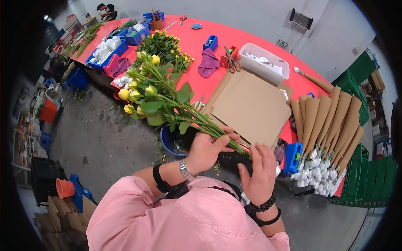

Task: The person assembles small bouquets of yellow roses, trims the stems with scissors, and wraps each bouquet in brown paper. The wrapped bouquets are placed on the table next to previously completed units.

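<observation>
Red tabletop [230, 35], upper frame, is carrying supplies; one yellow-rose bunch [155, 106], centre-left, is sitting stems-clasped in left hand [205, 152], right hand [259, 171], fingers apart, is hovering by stem ends [244, 152], light pressure probably best preserving alignment.

Grey floor [113, 134] (littered), pale walls [251, 19]

left hand [206, 151]: gripping yellow roses [171, 101] | right hand [258, 175]: by stem ends [243, 151]

The paper stack [251, 106] is plain brown, the surface [232, 35] pinkish red. Left of the stack: yellow roses [135, 95] with green stems [204, 120], a purple cloth [208, 63]. Right of it: brown cones [323, 119] with white tips [317, 173].
</observation>
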Tool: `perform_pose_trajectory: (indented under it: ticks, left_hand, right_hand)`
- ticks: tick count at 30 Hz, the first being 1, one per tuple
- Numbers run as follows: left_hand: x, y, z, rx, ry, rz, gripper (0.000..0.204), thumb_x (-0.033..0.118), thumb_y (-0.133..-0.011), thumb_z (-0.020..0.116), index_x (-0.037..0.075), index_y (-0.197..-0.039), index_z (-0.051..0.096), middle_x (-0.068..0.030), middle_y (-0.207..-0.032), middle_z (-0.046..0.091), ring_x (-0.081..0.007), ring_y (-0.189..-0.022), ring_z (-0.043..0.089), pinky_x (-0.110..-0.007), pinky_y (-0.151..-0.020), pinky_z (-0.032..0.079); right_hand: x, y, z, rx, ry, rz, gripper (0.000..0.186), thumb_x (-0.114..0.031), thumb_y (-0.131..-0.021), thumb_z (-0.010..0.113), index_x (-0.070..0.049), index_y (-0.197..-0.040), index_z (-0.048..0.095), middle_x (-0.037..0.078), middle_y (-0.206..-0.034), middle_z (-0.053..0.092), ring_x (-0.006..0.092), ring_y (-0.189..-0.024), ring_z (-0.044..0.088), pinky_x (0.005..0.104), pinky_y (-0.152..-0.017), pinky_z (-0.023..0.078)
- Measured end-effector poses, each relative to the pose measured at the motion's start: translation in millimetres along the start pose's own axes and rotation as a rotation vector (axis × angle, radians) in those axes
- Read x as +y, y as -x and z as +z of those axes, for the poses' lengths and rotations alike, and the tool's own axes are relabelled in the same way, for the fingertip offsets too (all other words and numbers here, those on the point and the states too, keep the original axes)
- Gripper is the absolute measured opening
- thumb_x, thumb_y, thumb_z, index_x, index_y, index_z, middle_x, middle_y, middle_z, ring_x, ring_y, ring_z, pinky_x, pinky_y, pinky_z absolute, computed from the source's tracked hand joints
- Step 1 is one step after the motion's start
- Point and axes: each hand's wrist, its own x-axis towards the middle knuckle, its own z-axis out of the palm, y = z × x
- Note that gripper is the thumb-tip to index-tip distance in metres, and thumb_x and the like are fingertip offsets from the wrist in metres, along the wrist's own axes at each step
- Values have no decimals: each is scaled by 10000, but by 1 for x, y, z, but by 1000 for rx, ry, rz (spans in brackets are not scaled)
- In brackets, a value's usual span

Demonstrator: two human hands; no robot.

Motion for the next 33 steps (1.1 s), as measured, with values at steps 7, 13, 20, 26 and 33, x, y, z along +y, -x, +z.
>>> perform_pose_trajectory:
  ticks: [7,13,20,26,33]
  left_hand:
    - [19,30,0,-301,-50,68,311,103,-1054,588,-42,-1329,567,-177,-1249,687,-245,-1181,665,-386,-1017,553]
    - [35,32,-32,-397,-63,69,341,47,-1049,570,-30,-1380,535,-143,-1324,648,-189,-1243,619,-338,-1087,494]
    - [53,20,-70,-505,-59,62,345,74,-1051,581,-11,-1380,530,-124,-1340,631,-176,-1272,593,-329,-1102,474]
    - [66,8,-102,-604,-161,53,341,120,-1061,574,-12,-1373,544,-111,-1332,623,-175,-1271,578,-339,-1105,454]
    - [76,0,-130,-673,-205,187,360,162,-1054,600,-17,-1364,562,-115,-1301,627,-200,-1235,591,-350,-1079,461]
  right_hand:
    - [-7,20,13,-28,-249,26,442,-28,-829,755,-31,-1259,652,129,-848,650,346,-744,621,435,-679,469]
    - [-34,14,22,38,-206,70,425,10,-775,766,-45,-1191,699,116,-897,671,325,-789,627,416,-711,470]
    - [-64,-7,38,45,-164,111,456,31,-747,770,-47,-1191,701,113,-905,671,317,-804,624,406,-723,473]
    - [-86,-20,55,38,-130,157,461,44,-734,765,-41,-1182,696,116,-909,671,322,-805,625,410,-725,475]
    - [-105,-29,73,24,-125,172,468,55,-735,748,-31,-1190,685,123,-925,680,327,-806,630,412,-730,476]
